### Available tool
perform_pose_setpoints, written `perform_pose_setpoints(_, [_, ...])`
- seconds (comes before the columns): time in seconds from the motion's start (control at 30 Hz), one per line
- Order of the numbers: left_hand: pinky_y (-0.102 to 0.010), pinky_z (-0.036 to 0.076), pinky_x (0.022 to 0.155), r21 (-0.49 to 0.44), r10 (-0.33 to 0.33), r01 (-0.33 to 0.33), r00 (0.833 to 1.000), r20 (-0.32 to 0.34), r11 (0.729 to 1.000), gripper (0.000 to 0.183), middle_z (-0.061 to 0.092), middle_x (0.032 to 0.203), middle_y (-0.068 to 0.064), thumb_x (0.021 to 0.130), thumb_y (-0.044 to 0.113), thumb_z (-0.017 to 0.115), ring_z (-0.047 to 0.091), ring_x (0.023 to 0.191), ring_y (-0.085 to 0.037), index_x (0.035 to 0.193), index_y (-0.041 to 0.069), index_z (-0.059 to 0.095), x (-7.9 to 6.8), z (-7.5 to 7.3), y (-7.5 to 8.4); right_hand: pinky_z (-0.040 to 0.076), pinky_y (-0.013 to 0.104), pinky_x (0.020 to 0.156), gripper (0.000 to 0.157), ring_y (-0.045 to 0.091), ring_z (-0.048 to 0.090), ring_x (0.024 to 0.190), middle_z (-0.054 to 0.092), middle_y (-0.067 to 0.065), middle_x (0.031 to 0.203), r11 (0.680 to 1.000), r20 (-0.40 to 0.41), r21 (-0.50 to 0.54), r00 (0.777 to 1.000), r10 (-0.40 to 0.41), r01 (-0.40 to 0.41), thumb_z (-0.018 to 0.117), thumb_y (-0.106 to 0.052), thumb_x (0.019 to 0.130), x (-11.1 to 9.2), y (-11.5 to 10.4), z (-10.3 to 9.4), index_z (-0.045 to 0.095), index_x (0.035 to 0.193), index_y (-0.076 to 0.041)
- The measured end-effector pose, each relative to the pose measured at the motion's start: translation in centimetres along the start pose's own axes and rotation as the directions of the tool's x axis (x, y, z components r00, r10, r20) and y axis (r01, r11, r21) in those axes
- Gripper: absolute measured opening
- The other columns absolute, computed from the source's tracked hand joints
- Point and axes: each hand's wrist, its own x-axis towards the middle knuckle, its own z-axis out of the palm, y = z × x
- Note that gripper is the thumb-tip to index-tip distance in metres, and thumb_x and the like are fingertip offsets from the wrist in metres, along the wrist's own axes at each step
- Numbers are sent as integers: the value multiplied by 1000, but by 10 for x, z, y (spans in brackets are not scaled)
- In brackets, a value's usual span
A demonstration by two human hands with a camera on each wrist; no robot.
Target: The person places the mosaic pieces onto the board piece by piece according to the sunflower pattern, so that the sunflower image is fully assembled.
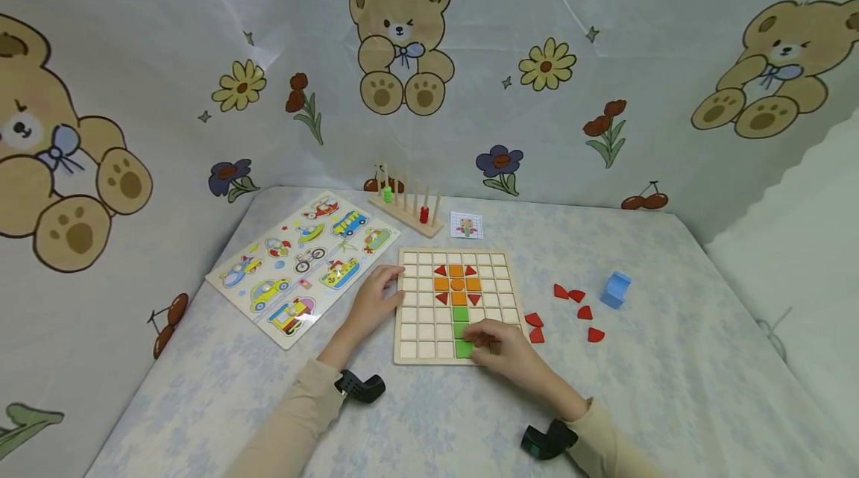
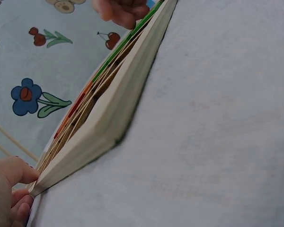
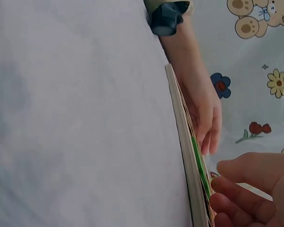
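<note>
A square wooden grid board (image 1: 419, 330) lies on the table. My left hand (image 1: 373, 300) rests at its left side, thumb and fingertips touching the rim; in the left wrist view the left thumb (image 2: 23, 171) lies right at the board's corner. My right hand (image 1: 508, 351) is over the lower right of the board, loosely bent fingertips at the lowest green tile (image 1: 464, 349) and partly covering it. No piece shows between the right fingers (image 3: 241, 198). Green tiles run down one column below orange squares (image 1: 456, 271), an orange circle (image 1: 457, 284) and red triangles (image 1: 440, 270).
Several loose red pieces (image 1: 596, 335) and blue blocks (image 1: 615, 289) lie right of the board. A vehicle picture board (image 1: 302, 262) lies to the left. Behind stand a peg rack (image 1: 406, 215) with green and red rings and a small pattern card (image 1: 466, 225).
</note>
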Motion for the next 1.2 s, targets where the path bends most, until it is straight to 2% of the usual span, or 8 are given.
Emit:
perform_pose_setpoints(0.13, [-36,48,100,0,2,-2,1000,-1,1000,43,56,126,-6,86,10,64,55,112,-21,128,9,57,1,1,-3,52,20,69,23,10,58,81,68,9,97,995,-147,-61,987,63,-73,68,-2,84,-2,5,-16,67,107,-3])
perform_pose_setpoints(0.3, [-37,47,100,5,9,-9,1000,-10,1000,43,56,126,-6,86,10,65,56,111,-21,128,10,58,0,1,-4,53,32,73,30,21,59,88,66,14,102,950,-375,-204,915,146,-235,66,3,81,-10,28,-43,65,110,0])
perform_pose_setpoints(0.4, [-40,48,98,13,23,-23,999,-24,1000,43,57,125,-7,85,10,65,56,110,-22,127,8,58,-1,0,0,53,41,81,37,29,59,97,65,16,109,911,-375,-204,888,265,-358,67,2,80,-14,38,-57,62,116,0])
perform_pose_setpoints(0.5, [-40,49,94,38,62,-60,997,-45,997,42,58,121,-10,83,8,64,57,106,-24,125,5,58,-2,1,0,53,35,83,40,30,60,100,66,17,110,897,-336,-152,875,349,-416,69,-2,81,-16,42,-64,61,119,-1])
perform_pose_setpoints(0.77, [-41,49,96,30,45,-44,999,-28,999,43,57,123,-9,84,9,64,57,108,-24,127,5,58,-2,0,2,51,19,68,38,22,60,83,68,15,97,899,-368,-238,891,266,-367,75,-3,77,-15,43,-57,63,113,2])
perform_pose_setpoints(1.03, [-40,48,98,7,27,-27,999,-22,1000,42,57,125,-9,85,6,64,56,111,-23,127,6,58,-2,-2,6,45,16,59,29,14,53,70,63,14,82,880,-493,-211,823,280,-426,71,-7,82,-16,51,-61,65,107,6])
perform_pose_setpoints(1.1, [-40,47,99,2,23,-23,1000,-19,1000,42,57,125,-9,85,6,64,56,111,-24,127,6,58,-3,-1,6,47,18,61,27,18,56,74,65,16,87,883,-478,-207,831,285,-422,67,-3,83,-17,53,-64,64,108,6])
perform_pose_setpoints(1.2, [-40,47,99,0,6,-6,1000,-12,1000,42,57,126,-8,86,7,64,56,111,-23,127,7,58,-2,-1,4,51,25,70,33,25,60,86,66,19,100,891,-424,-240,867,261,-386,64,5,79,-20,56,-69,64,112,4])
